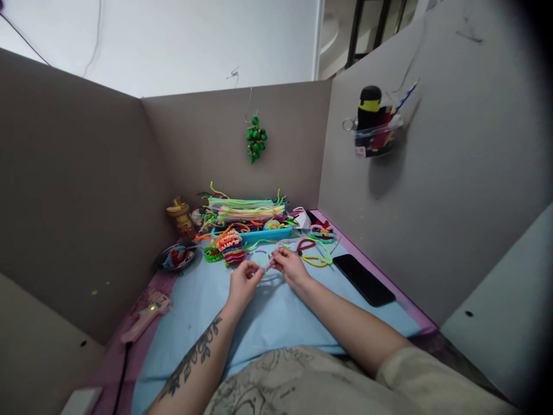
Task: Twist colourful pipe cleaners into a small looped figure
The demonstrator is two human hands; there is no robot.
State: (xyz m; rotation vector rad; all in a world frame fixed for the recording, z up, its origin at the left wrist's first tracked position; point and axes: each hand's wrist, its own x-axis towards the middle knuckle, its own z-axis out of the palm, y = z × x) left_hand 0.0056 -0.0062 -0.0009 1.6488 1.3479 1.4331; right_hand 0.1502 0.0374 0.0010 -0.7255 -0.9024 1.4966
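Hands are meeting over the blue table (268, 323): left hand (242, 283) and right hand (290, 266) are each pinching one pale purple pipe cleaner (264, 257), its arc suggesting bending. Pipe-cleaner stock (246, 208) is lying behind, within reach; phone (363, 279) is resting right. Cardboard walls (78, 190) are enclosing the booth.

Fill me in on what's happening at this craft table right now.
A person sits at a table covered with a light blue mat, both hands raised just above it. The left hand and right hand pinch a thin purple pipe cleaner between their fingertips. Behind them a stack of bright pipe cleaners lies over a blue tray, with finished twisted pieces beside it. A black phone lies to the right, and a pink glue gun to the left.
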